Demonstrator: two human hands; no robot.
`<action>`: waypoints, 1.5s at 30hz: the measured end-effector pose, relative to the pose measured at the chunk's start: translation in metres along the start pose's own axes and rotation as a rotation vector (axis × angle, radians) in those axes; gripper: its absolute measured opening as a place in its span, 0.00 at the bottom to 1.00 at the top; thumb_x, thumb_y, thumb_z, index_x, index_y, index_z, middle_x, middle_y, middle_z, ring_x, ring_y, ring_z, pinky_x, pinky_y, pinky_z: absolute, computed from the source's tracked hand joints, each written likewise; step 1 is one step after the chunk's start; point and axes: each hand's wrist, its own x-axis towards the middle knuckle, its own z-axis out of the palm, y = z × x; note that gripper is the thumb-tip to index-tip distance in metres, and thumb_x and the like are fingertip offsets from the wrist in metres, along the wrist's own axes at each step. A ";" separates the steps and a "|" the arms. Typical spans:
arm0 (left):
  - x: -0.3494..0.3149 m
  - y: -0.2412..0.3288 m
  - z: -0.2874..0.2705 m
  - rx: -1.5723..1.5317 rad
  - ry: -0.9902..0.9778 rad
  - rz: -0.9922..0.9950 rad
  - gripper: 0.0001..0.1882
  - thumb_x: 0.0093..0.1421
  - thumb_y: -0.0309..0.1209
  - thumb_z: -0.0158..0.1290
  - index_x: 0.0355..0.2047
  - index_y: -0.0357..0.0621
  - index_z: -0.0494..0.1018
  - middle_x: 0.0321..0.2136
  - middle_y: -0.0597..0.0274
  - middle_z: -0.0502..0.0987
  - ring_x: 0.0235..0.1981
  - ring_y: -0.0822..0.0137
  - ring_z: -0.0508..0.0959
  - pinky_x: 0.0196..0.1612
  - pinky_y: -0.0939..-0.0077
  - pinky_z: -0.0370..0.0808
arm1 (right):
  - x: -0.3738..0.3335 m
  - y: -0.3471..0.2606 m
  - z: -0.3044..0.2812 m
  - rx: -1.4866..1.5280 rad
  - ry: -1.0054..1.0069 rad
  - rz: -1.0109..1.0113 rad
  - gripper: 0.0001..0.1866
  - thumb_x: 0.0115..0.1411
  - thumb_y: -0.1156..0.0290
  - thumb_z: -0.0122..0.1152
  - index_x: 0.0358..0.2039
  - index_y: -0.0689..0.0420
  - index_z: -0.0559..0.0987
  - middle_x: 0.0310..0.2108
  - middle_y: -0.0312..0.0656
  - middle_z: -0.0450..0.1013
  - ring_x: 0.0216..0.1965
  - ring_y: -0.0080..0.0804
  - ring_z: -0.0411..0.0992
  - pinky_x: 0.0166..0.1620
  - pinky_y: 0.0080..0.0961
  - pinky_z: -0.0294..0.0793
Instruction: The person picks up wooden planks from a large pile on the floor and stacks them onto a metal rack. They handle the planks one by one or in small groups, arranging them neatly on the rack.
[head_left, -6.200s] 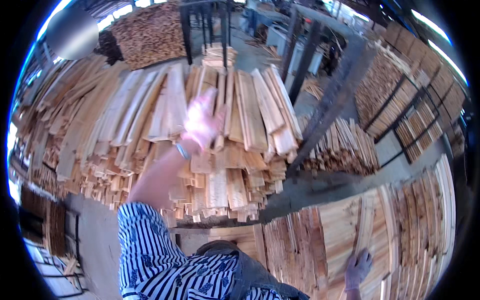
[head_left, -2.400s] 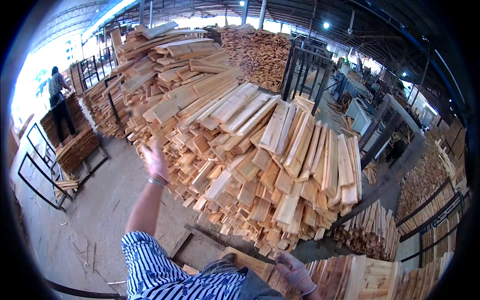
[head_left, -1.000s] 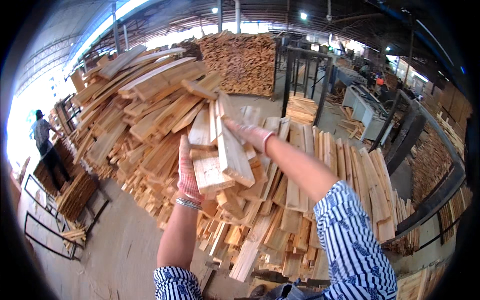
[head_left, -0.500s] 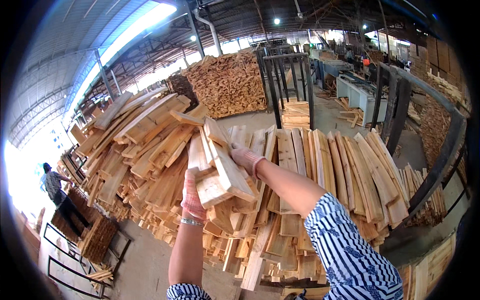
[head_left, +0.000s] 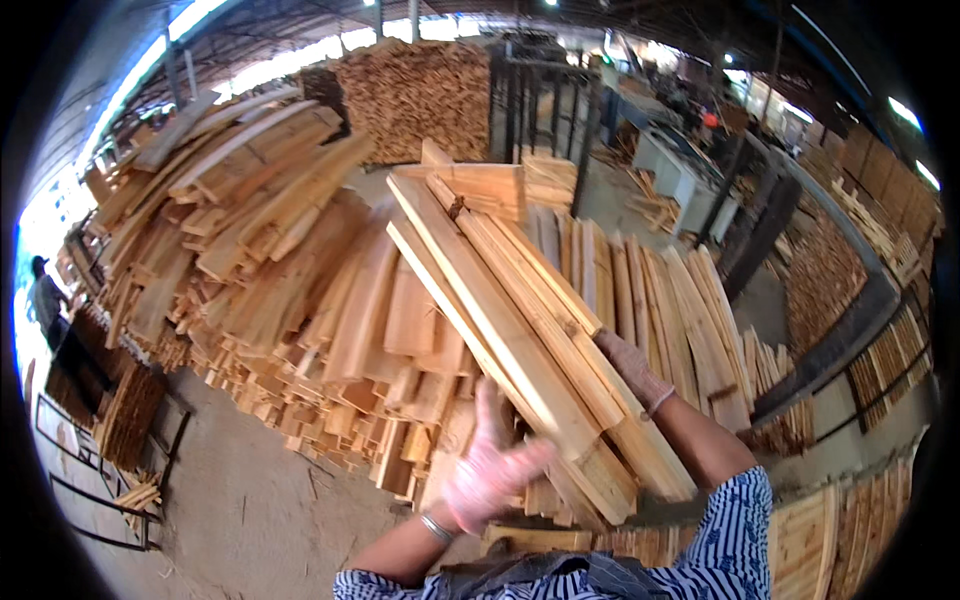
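Several long pale wooden boards point(head_left: 510, 320) lie in a slanted bundle in front of me, from the far left down to the near right. My right hand point(head_left: 632, 368), in a light work glove, grips the bundle's right side; its fingertips are hidden by the wood. Beside the lower left edge is my left hand point(head_left: 493, 472), gloved, its fingers spread and slightly blurred, holding nothing. Whether its fingertips touch the boards I cannot tell. Under and behind the bundle spreads a large heap of loose boards point(head_left: 270, 250).
At the back rises a tall wood stack point(head_left: 415, 100). A dark metal frame point(head_left: 850, 330) curves along the right. Stacked boards point(head_left: 800, 540) lie at the lower right, near my body. Far left, another person point(head_left: 55, 320) stands by a wood pile point(head_left: 135, 415) and metal racks point(head_left: 95, 500).
The held boards have swung toward me and to the right, now showing as a longer bundle. My left hand has let go and opened. My view has tilted down and shifted.
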 end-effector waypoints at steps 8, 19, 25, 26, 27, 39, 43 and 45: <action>0.070 -0.029 0.006 0.343 0.506 -0.310 0.65 0.57 0.45 0.67 0.74 0.35 0.28 0.72 0.42 0.50 0.70 0.56 0.56 0.70 0.67 0.58 | 0.010 -0.008 -0.010 0.233 0.122 0.165 0.44 0.70 0.34 0.30 0.58 0.63 0.75 0.47 0.47 0.77 0.45 0.29 0.76 0.52 0.28 0.73; 0.034 -0.038 -0.018 -0.420 0.357 -0.165 0.33 0.63 0.42 0.55 0.65 0.43 0.61 0.51 0.50 0.75 0.52 0.52 0.78 0.57 0.56 0.79 | -0.026 -0.056 -0.017 -0.045 -0.034 0.322 0.44 0.70 0.49 0.51 0.76 0.58 0.46 0.67 0.57 0.65 0.68 0.48 0.63 0.68 0.35 0.61; 0.053 -0.044 -0.010 -0.381 0.382 -0.222 0.31 0.60 0.41 0.59 0.60 0.45 0.63 0.51 0.52 0.74 0.51 0.53 0.77 0.55 0.50 0.78 | -0.010 -0.016 -0.038 -0.187 -0.135 0.344 0.47 0.65 0.49 0.53 0.72 0.70 0.49 0.70 0.64 0.57 0.72 0.48 0.56 0.71 0.32 0.58; 0.055 -0.050 -0.021 -0.373 0.382 -0.234 0.32 0.60 0.41 0.59 0.61 0.45 0.63 0.51 0.52 0.74 0.51 0.53 0.77 0.55 0.50 0.78 | 0.003 -0.024 -0.047 -0.197 -0.190 0.378 0.48 0.65 0.48 0.53 0.72 0.71 0.51 0.70 0.64 0.57 0.72 0.48 0.57 0.71 0.32 0.58; 0.059 -0.050 -0.021 -0.359 0.373 -0.245 0.38 0.60 0.40 0.60 0.65 0.47 0.55 0.53 0.51 0.72 0.52 0.53 0.76 0.55 0.49 0.77 | 0.023 -0.032 -0.058 -0.377 -0.097 0.289 0.48 0.64 0.45 0.53 0.71 0.70 0.53 0.68 0.64 0.60 0.71 0.49 0.59 0.70 0.33 0.59; 0.050 -0.050 -0.031 -0.326 0.212 -0.130 0.40 0.60 0.49 0.63 0.65 0.47 0.59 0.54 0.53 0.72 0.53 0.54 0.74 0.56 0.51 0.76 | 0.176 -0.008 0.000 -0.757 0.040 0.129 0.26 0.64 0.54 0.54 0.53 0.61 0.76 0.52 0.62 0.76 0.53 0.55 0.76 0.55 0.42 0.73; 0.044 -0.033 -0.023 -0.233 0.399 -0.242 0.40 0.58 0.48 0.64 0.64 0.41 0.63 0.54 0.48 0.73 0.52 0.51 0.76 0.56 0.50 0.77 | 0.119 -0.021 -0.036 -0.906 -0.104 0.023 0.26 0.60 0.55 0.58 0.49 0.64 0.78 0.47 0.62 0.77 0.49 0.56 0.77 0.51 0.45 0.75; 0.050 -0.045 -0.028 -0.367 0.317 -0.188 0.41 0.59 0.48 0.62 0.65 0.40 0.62 0.53 0.47 0.75 0.53 0.51 0.77 0.58 0.52 0.78 | 0.069 -0.047 -0.050 -0.889 -0.069 -0.030 0.26 0.61 0.54 0.58 0.48 0.65 0.77 0.45 0.61 0.77 0.48 0.56 0.77 0.51 0.46 0.74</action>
